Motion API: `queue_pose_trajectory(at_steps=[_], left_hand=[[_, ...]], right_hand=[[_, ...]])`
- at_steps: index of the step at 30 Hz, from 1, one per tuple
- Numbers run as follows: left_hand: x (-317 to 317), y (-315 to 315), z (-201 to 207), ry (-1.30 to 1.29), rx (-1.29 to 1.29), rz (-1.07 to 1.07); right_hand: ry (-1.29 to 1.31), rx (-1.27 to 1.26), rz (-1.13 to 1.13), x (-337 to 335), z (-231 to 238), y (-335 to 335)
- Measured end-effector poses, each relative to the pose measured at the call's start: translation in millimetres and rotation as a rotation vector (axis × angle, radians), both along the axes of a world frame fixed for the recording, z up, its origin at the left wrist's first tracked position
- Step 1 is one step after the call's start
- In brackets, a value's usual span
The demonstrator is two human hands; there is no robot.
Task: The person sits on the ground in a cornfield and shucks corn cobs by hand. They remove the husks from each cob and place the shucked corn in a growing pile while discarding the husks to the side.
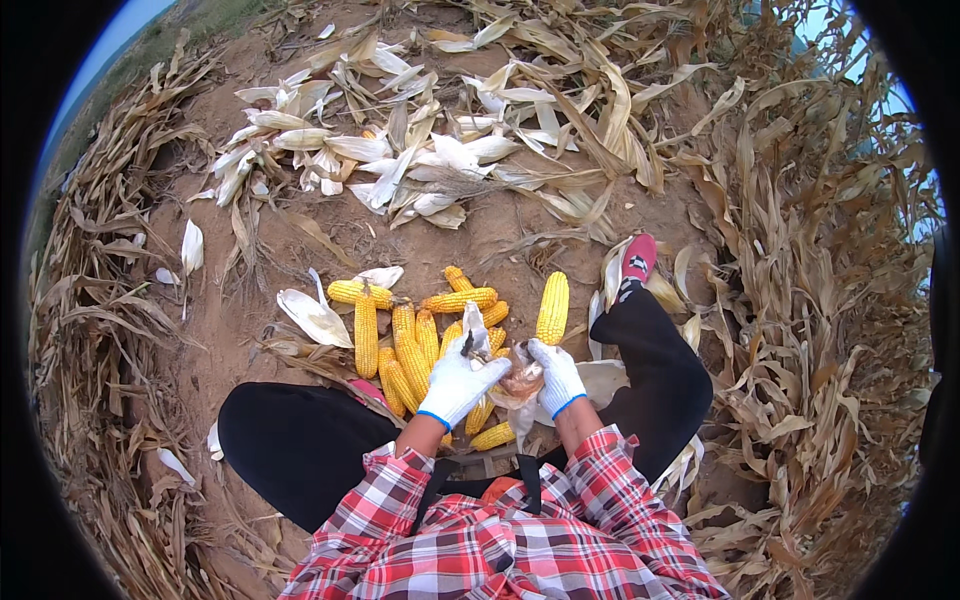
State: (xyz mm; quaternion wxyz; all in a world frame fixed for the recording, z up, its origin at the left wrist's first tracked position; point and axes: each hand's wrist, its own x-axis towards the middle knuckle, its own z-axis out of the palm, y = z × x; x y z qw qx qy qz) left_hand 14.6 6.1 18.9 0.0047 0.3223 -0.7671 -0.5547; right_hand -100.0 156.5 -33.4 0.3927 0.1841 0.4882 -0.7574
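White knitted gloves with blue cuffs cover both of my hands. My left hand [460, 382] is closed on a pale corn husk whose torn leaf [474, 322] stands up past the fingers. A small dark piece shows at these fingertips; I cannot make out what it is. My right hand [558, 380] is closed on the brownish, silky part of the same corn husk [520, 382], between the hands. Just beyond the right fingers is a bare yellow corn cob [552, 308]; whether they touch it is unclear. Under and beyond my left hand lies a pile of husked corn cobs [410, 350].
My bent legs in black trousers [300, 445] flank the pile, with a pink shoe [638, 258] at the right. Stripped husks [430, 160] are heaped farther ahead on brown soil [480, 225]. Dry corn stalks [770, 270] line the right, and more [100, 330] the left.
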Motion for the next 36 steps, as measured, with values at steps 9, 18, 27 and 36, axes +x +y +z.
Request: queue_pose_trajectory(at_steps=[9, 18, 27, 36], left_hand=[[-13.8, -2.2, -10.2, 0.096, 0.333, 0.264], [-2.2, -4.6, -16.0, 0.101, 0.425, 0.272], [10.9, -25.5, -28.7, -0.097, -0.009, 0.152], [2.6, -28.8, -16.5, -0.219, -0.407, 0.226]], right_hand=[[0.588, 0.271, 0.544, 47.8, -16.9, -11.3], [1.436, 0.652, 1.367, 47.1, 59.0, -14.6], [1.906, 1.017, 1.29, -42.0, 163.7, -1.1], [1.469, 2.038, 0.751, -198.3, 216.2, 206.8]])
